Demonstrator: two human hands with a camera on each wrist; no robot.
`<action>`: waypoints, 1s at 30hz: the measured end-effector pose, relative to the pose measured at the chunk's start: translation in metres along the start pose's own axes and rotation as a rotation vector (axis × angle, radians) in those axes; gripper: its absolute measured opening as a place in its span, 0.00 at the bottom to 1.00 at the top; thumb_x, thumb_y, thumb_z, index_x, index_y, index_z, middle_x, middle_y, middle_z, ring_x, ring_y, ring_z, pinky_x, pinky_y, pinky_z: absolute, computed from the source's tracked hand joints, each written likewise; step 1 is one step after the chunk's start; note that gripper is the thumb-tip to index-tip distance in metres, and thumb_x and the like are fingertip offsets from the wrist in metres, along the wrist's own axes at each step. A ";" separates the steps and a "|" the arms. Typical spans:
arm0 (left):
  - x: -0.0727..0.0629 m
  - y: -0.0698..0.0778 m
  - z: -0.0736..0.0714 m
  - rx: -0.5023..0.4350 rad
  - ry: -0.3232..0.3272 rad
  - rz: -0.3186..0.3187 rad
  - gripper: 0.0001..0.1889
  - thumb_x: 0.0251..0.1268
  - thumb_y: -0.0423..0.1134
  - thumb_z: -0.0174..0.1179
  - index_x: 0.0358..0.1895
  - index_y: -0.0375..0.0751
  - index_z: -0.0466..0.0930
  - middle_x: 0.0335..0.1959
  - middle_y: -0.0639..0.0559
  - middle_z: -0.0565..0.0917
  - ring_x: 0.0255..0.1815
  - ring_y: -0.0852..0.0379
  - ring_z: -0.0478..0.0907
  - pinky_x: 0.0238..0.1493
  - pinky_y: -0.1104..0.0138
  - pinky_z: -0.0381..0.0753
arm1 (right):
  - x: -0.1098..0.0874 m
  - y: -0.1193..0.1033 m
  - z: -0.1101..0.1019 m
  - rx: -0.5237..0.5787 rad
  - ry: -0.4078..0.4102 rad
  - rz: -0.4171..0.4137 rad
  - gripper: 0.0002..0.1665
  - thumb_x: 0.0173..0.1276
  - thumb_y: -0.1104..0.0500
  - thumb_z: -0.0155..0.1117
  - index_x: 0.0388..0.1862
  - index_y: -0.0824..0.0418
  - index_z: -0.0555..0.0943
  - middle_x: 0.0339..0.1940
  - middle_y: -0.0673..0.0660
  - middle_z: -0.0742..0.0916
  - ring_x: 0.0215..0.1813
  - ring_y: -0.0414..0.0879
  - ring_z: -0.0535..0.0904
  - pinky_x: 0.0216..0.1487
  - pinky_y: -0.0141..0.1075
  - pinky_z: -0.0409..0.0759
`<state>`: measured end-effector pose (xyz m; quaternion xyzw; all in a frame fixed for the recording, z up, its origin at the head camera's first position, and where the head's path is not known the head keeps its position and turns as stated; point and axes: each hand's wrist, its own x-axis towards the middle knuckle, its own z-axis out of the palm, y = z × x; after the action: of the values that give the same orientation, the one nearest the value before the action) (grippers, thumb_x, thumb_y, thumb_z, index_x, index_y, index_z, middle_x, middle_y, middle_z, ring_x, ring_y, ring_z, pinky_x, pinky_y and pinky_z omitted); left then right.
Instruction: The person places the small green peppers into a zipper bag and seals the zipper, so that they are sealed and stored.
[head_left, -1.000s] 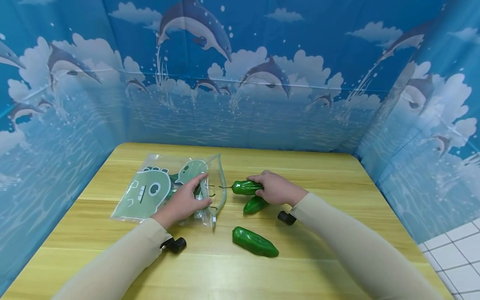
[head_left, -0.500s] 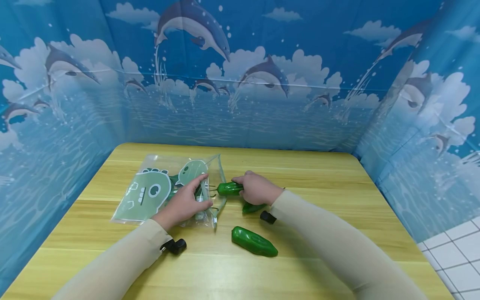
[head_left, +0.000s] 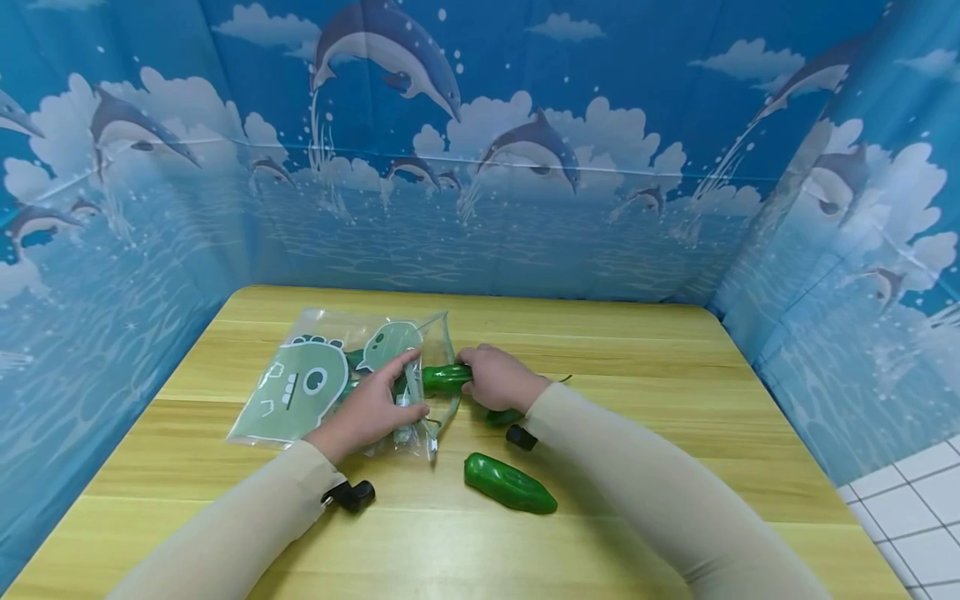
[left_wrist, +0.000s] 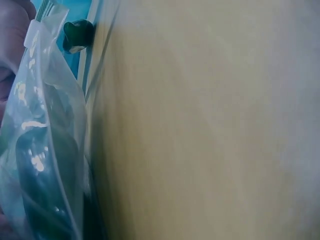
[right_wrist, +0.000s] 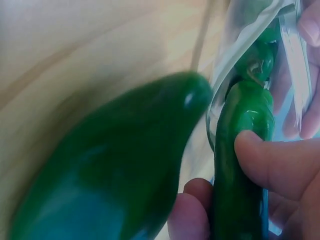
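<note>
My right hand (head_left: 502,379) grips a glossy green pepper (head_left: 446,379) between thumb and fingers. Its stem end lies in the mouth of a clear zip bag (head_left: 262,425) printed with green cartoon dinosaurs. Across the bag's top side, my left hand (head_left: 367,417) holds the lip of the mouth, thumb and fingers spread apart along it. More green peppers sit inside, one showing at the opening in the right wrist view (right_wrist: 257,60). Under my right hand lies another pepper (head_left: 501,417), partly hidden; it looms large in the right wrist view (right_wrist: 125,165).
A further green pepper (head_left: 510,483) lies on the wooden table (head_left: 405,542), nearer to me. Small black cameras are strapped at both wrists. A blue dolphin-print curtain (head_left: 480,233) stands round the table's back and sides.
My right hand has moved left with the pepper, bringing its stem end from beside the bag into the mouth. My left hand stays on the bag, which has shifted very slightly right.
</note>
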<state>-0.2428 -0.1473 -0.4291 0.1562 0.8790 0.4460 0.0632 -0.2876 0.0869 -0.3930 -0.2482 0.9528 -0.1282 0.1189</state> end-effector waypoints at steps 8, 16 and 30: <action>-0.001 0.002 0.002 -0.017 -0.007 -0.006 0.48 0.65 0.46 0.73 0.85 0.53 0.56 0.85 0.45 0.61 0.83 0.38 0.61 0.76 0.38 0.69 | 0.002 -0.002 0.002 0.061 0.034 0.031 0.26 0.76 0.53 0.70 0.69 0.59 0.78 0.61 0.57 0.88 0.57 0.51 0.86 0.59 0.46 0.84; 0.001 -0.001 0.001 -0.029 0.002 -0.004 0.48 0.65 0.45 0.73 0.85 0.51 0.57 0.84 0.42 0.63 0.82 0.36 0.62 0.76 0.39 0.70 | 0.001 0.003 -0.001 0.101 -0.060 -0.021 0.30 0.79 0.62 0.61 0.78 0.61 0.71 0.69 0.62 0.83 0.68 0.54 0.81 0.69 0.48 0.79; 0.002 0.000 0.001 -0.041 0.003 -0.003 0.49 0.64 0.45 0.74 0.85 0.53 0.57 0.84 0.43 0.63 0.83 0.39 0.61 0.78 0.40 0.67 | 0.004 0.001 0.004 0.102 -0.070 -0.006 0.34 0.80 0.58 0.64 0.81 0.58 0.69 0.77 0.59 0.78 0.78 0.56 0.74 0.78 0.51 0.72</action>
<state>-0.2441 -0.1459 -0.4303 0.1527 0.8701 0.4639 0.0660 -0.2899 0.0847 -0.3979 -0.2491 0.9396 -0.1679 0.1644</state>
